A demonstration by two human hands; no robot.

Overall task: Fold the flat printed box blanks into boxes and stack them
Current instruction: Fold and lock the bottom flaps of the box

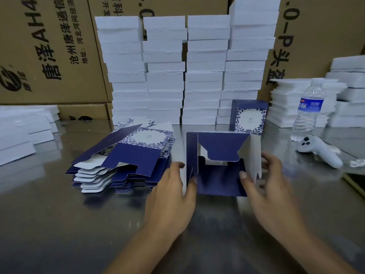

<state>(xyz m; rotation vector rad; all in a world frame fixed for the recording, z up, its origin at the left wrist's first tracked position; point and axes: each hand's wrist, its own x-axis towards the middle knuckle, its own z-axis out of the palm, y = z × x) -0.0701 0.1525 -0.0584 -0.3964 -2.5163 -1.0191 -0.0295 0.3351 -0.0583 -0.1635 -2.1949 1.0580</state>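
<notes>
The person holds a half-folded box (221, 143) upright on the steel table (69, 224), straight ahead and close in, with its open end facing the camera. Navy flaps hang into the opening: one at the back with a notched edge, one lying along the bottom.

The left hand (173, 190) grips the box's left wall, with the thumb (192, 181) at the front edge and the fingers curled round the outside. The right hand (270, 186) pinches the right wall. Its thumb (244, 176) presses on the bottom flap's corner, and its fingers reach behind the white side panel (their tips are mostly hidden, so how far they wrap is unclear).

The blanks (134, 155) lie just left of the box in a fanned, uneven pile, navy with a floral print. The top one is tilted up at its far edge. A finished box (249, 117) stands behind the held one, against the foot of four tall stacks of white boxes (166, 76).

To the right stand a water bottle (310, 109) and, near it, a white controller (322, 155) lying on the table. Brown cartons (49, 46) with printed lettering fill the background.
</notes>
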